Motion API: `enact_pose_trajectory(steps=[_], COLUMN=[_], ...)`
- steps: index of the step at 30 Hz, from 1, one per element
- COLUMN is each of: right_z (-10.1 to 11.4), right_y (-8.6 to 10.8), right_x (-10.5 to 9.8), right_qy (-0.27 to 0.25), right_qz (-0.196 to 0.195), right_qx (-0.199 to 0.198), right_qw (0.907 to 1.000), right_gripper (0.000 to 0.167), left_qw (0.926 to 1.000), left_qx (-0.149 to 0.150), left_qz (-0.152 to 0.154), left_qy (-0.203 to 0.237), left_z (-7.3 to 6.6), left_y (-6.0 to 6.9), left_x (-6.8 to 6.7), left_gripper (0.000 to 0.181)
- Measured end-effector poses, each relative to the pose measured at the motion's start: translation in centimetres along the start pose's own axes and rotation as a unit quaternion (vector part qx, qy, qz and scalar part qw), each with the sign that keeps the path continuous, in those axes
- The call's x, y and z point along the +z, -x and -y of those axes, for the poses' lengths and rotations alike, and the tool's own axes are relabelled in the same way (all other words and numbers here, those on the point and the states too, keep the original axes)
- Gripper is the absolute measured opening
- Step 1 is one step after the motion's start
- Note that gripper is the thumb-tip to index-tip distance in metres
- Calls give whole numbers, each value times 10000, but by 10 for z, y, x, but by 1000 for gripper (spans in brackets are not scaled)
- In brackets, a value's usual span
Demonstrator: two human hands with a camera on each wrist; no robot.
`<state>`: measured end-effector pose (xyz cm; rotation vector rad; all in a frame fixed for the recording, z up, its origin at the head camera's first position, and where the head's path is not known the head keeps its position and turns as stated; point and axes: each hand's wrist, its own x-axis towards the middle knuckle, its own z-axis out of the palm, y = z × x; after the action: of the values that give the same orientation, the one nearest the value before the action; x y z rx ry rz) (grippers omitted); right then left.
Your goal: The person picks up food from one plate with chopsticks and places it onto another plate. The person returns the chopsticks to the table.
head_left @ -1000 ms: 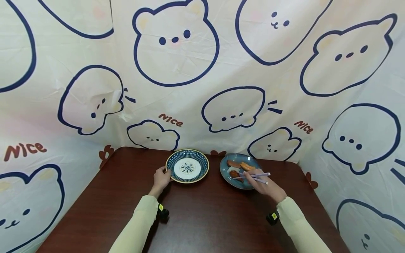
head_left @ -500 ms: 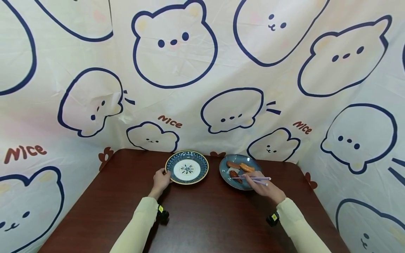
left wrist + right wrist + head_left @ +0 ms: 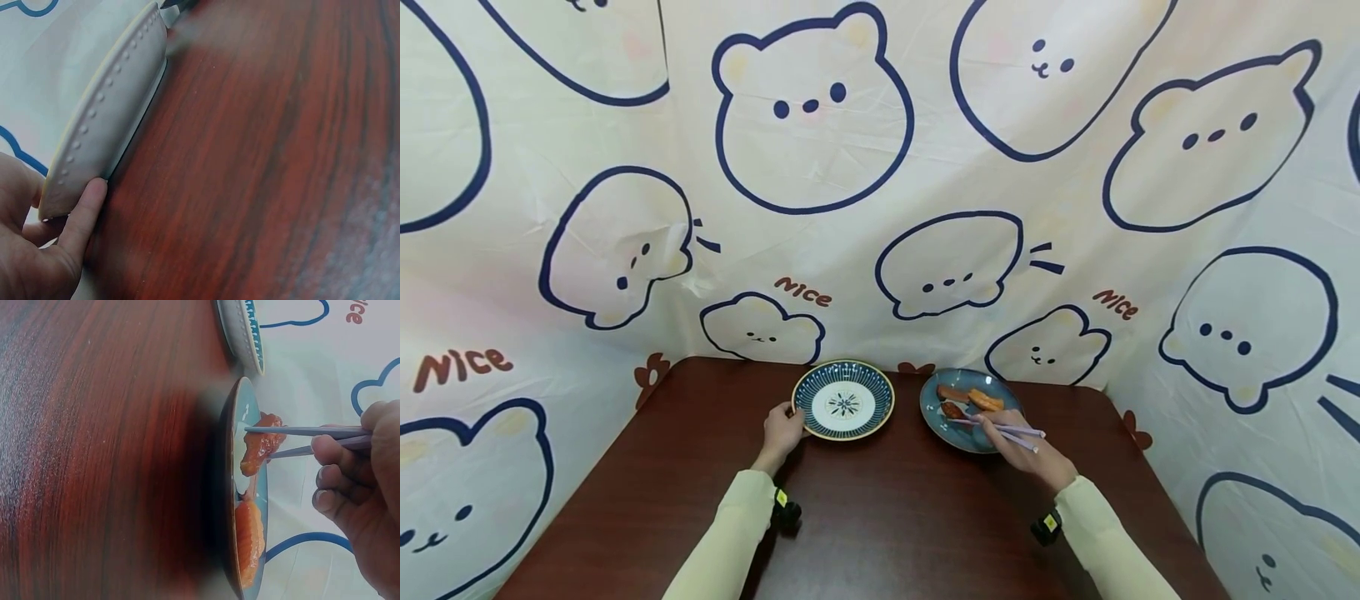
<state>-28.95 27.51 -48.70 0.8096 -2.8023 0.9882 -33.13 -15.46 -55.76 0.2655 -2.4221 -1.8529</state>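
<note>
Left grip [image 3: 783, 431] pinches the patterned dish [image 3: 844, 402], lower centre of frame: white middle, blue striped band, yellow rim. Right grip [image 3: 1030, 454] holds lilac chopsticks [image 3: 306, 431], tips against glossy red-brown meat [image 3: 262, 442] within the teal plate [image 3: 934, 423], lower right of centre; ridged orange piece [image 3: 249, 540] nearby. Reddish wood-grain counter [image 3: 887, 525], bottom of frame; cartoon-bear sheet [image 3: 812, 158] fills the top. Right grip covers plate's lower right; can't tell if meat is lifted.

On the table [image 3: 895, 521], a dish [image 3: 844, 404] lies left of a plate [image 3: 932, 419] bearing food [image 3: 986, 402].
</note>
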Motion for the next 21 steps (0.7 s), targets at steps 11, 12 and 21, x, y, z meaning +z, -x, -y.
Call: enact_pose_trajectory(steps=[11,12,21], right_z=[7,7,9], right_y=[0,0,0], right_x=[-4,-4,-3], right_qy=[25,19,20], right_qz=[23,-7,-68], right_qx=[237,273,517], right_qw=[9997,9996,9986], right_gripper=[36,37,40], left_qw=[9999,9999,9998], left_qx=[3,-6,-75], left_qz=[-12,4,-29], left_qy=[99,109,163], left_z=[-1,-1,-1], left_y=[-1,-1,-1], left_x=[0,1,-1], left_gripper=[41,42,43])
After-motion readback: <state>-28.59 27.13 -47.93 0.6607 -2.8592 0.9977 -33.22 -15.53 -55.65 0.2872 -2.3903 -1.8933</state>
